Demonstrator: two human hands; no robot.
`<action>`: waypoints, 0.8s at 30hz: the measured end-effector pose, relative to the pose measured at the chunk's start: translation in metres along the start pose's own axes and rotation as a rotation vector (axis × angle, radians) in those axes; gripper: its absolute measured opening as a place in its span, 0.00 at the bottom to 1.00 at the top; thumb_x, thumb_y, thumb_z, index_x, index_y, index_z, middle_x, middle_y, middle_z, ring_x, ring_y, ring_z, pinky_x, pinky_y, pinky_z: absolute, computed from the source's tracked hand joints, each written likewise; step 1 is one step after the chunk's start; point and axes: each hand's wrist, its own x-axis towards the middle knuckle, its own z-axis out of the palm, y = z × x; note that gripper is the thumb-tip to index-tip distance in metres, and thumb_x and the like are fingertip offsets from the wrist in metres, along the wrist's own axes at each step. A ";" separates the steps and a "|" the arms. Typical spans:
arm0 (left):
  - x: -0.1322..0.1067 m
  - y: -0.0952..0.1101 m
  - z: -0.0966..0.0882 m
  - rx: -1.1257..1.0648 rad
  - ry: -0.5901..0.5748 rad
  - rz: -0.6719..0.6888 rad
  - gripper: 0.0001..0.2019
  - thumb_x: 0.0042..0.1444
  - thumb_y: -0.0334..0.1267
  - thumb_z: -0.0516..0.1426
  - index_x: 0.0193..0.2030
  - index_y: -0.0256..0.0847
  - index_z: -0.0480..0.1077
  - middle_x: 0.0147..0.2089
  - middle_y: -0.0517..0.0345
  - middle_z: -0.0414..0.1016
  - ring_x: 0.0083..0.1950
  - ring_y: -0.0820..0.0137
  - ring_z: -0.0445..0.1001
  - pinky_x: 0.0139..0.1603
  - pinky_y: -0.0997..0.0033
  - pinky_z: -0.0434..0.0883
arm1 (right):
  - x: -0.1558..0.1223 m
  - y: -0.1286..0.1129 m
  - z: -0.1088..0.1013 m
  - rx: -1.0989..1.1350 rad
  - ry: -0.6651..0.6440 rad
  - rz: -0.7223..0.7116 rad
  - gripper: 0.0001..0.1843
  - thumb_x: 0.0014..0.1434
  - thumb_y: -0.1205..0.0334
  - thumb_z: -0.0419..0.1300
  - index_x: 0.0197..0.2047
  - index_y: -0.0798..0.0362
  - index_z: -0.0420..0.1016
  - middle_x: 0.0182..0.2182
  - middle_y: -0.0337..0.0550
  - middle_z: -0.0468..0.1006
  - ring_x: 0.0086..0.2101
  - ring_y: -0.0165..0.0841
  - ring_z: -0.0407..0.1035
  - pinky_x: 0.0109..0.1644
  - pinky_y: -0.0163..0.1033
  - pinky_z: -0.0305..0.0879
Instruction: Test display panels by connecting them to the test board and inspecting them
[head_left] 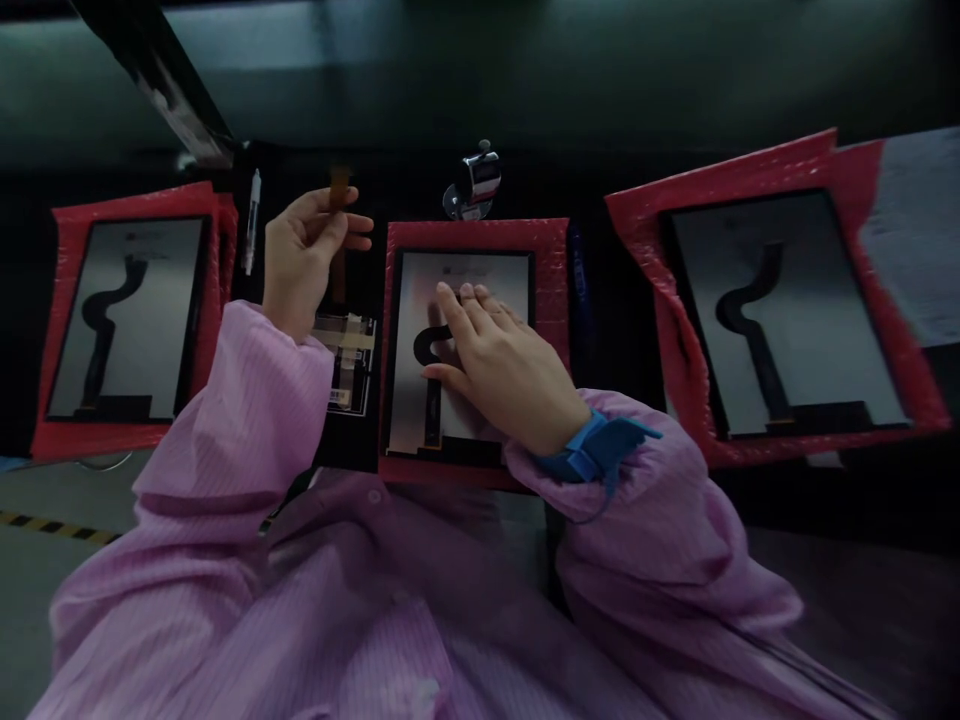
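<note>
My left hand (304, 255) is raised left of the middle panel, with thumb and forefinger pinching a small strip of amber tape (340, 186). The tape is slightly blurred. My right hand (506, 365) lies open, fingers stretched out, over the middle display panel (414, 290). A black curved flex cable (433, 410) runs along that panel, partly hidden under the right hand. Beneath the panel is a red bubble-wrap sheet (553, 262). A blue wrist strap (596, 445) circles my right wrist.
Other panels lie on red wrap at the left (154, 340) and right (832, 330). Behind the middle panel stands a shiny metal fitting (478, 180). A pen (253, 220) lies beside the left panel. A taped dark board (352, 365) sits near my left sleeve.
</note>
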 end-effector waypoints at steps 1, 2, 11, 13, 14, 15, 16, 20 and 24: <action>-0.001 0.002 0.002 0.004 -0.010 0.006 0.15 0.64 0.55 0.65 0.45 0.46 0.77 0.37 0.63 0.83 0.36 0.72 0.79 0.46 0.61 0.77 | -0.001 -0.001 0.001 -0.006 0.012 -0.001 0.49 0.65 0.47 0.64 0.78 0.66 0.51 0.72 0.71 0.59 0.72 0.57 0.55 0.75 0.60 0.57; -0.001 0.002 0.003 0.010 -0.017 0.013 0.16 0.64 0.57 0.64 0.43 0.46 0.77 0.36 0.63 0.82 0.36 0.72 0.79 0.45 0.61 0.77 | -0.001 -0.001 0.002 -0.011 0.026 -0.001 0.49 0.66 0.47 0.63 0.78 0.66 0.51 0.71 0.71 0.59 0.72 0.57 0.55 0.75 0.60 0.58; -0.001 0.004 0.004 0.101 0.014 0.066 0.17 0.66 0.59 0.61 0.44 0.46 0.76 0.38 0.65 0.83 0.35 0.73 0.78 0.42 0.62 0.76 | -0.001 -0.001 0.006 0.209 0.176 -0.073 0.41 0.64 0.61 0.66 0.76 0.58 0.57 0.60 0.61 0.74 0.62 0.52 0.68 0.67 0.61 0.69; -0.003 0.009 0.007 0.111 -0.021 0.071 0.18 0.68 0.58 0.60 0.43 0.44 0.76 0.37 0.63 0.82 0.36 0.73 0.78 0.42 0.62 0.75 | 0.002 0.002 0.009 0.437 0.209 -0.101 0.39 0.64 0.64 0.64 0.75 0.53 0.57 0.60 0.56 0.73 0.58 0.47 0.71 0.63 0.57 0.74; -0.004 0.011 0.008 0.118 -0.043 0.083 0.18 0.68 0.57 0.59 0.41 0.44 0.76 0.37 0.62 0.81 0.37 0.72 0.77 0.43 0.62 0.75 | 0.004 0.003 0.012 0.574 0.220 -0.107 0.40 0.64 0.63 0.64 0.76 0.50 0.55 0.62 0.56 0.71 0.57 0.45 0.72 0.60 0.55 0.76; -0.005 0.013 0.009 0.124 -0.069 0.101 0.18 0.69 0.56 0.59 0.39 0.44 0.76 0.36 0.61 0.81 0.37 0.72 0.77 0.44 0.62 0.75 | 0.006 0.004 0.016 0.718 0.228 -0.107 0.42 0.64 0.62 0.63 0.77 0.47 0.51 0.65 0.55 0.67 0.56 0.43 0.73 0.57 0.53 0.78; -0.006 0.015 0.010 0.131 -0.103 0.119 0.17 0.68 0.56 0.60 0.37 0.45 0.76 0.36 0.61 0.81 0.38 0.72 0.77 0.45 0.62 0.74 | 0.009 0.005 0.019 0.864 0.235 -0.100 0.45 0.65 0.59 0.63 0.78 0.43 0.45 0.68 0.54 0.63 0.55 0.42 0.74 0.55 0.51 0.79; -0.006 0.015 0.011 0.158 -0.262 0.158 0.17 0.68 0.56 0.60 0.34 0.47 0.76 0.35 0.61 0.80 0.37 0.72 0.75 0.44 0.62 0.74 | 0.016 0.003 0.029 1.272 0.243 -0.050 0.48 0.65 0.45 0.64 0.77 0.33 0.39 0.72 0.48 0.59 0.57 0.40 0.75 0.57 0.51 0.78; -0.007 0.015 0.012 0.257 -0.363 0.235 0.15 0.70 0.50 0.58 0.41 0.43 0.78 0.33 0.59 0.78 0.36 0.71 0.76 0.41 0.65 0.73 | 0.018 -0.001 0.026 1.382 0.164 -0.005 0.27 0.68 0.40 0.59 0.62 0.44 0.66 0.55 0.46 0.78 0.54 0.39 0.76 0.63 0.53 0.73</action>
